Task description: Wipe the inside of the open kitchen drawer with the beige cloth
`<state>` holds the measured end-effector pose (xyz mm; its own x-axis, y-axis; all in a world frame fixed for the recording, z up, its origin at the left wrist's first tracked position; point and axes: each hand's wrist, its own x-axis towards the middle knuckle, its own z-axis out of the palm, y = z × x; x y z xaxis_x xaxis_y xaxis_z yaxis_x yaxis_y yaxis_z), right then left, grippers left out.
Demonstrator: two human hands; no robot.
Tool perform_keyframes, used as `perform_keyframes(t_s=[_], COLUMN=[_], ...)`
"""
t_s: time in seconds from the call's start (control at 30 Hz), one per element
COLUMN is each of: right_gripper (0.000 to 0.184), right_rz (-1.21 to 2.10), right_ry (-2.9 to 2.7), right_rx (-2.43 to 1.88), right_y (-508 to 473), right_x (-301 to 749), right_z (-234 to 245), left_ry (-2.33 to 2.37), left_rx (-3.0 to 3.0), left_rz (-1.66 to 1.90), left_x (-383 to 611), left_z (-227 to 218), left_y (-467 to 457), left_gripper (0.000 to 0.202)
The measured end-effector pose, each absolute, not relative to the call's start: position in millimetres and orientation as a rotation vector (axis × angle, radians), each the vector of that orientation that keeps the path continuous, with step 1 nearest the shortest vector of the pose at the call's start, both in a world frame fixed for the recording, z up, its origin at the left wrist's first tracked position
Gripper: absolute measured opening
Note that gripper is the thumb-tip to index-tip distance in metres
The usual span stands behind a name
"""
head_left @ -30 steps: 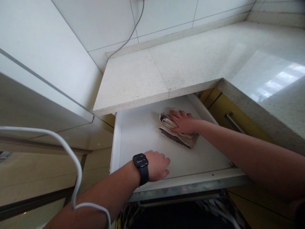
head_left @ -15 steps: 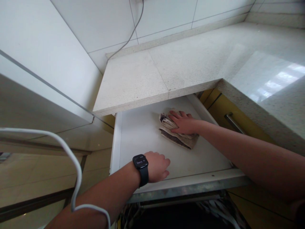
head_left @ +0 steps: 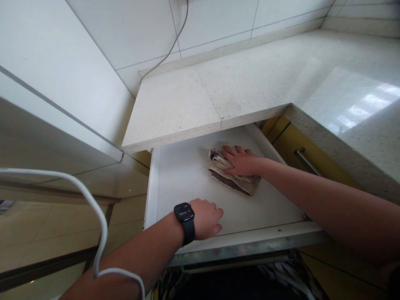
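My right hand [head_left: 242,161] presses down on a folded beige cloth [head_left: 234,183] with dark patches, its fingers spread over the top and the thumb along the near side. The cloth lies on the white floor of a pulled-out drawer [head_left: 184,175], right of its middle. Near the drawer's front edge, my left hand [head_left: 206,218] is loosely closed, knuckles up, with nothing seen in it. A black smartwatch [head_left: 184,211] is on that wrist. The palm side of both hands is hidden.
A pale stone countertop [head_left: 175,104] overhangs the back of the drawer. Its corner turns toward me at right, above a yellow cabinet with a metal handle [head_left: 308,161]. A white cable [head_left: 100,225] loops by my left forearm. At left stands a tall white cabinet [head_left: 62,62].
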<state>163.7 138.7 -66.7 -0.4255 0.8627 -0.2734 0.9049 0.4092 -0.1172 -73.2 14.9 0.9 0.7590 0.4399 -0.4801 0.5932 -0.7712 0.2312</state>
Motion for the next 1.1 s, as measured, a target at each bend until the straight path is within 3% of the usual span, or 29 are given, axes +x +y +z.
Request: perform_keyframes(t_s=[0.63,1.1], right_gripper=[0.090,0.090], right_rz=[-0.340,-0.367], right_ry=[2.511,2.512], right_rx=[1.573,1.597], right_y=[136.2,133.0], right_x=[164.8,166.2], right_z=[-61.5,-55.1], left_ry=[0.744,0.744], left_rx=[2.589,2.863], left_rz=[-0.572,-0.199], left_x=[-69.7,-52.3], left_z=[4.6,45.4], left_y=[12.4,-7.2], left_gripper=[0.033,0.015])
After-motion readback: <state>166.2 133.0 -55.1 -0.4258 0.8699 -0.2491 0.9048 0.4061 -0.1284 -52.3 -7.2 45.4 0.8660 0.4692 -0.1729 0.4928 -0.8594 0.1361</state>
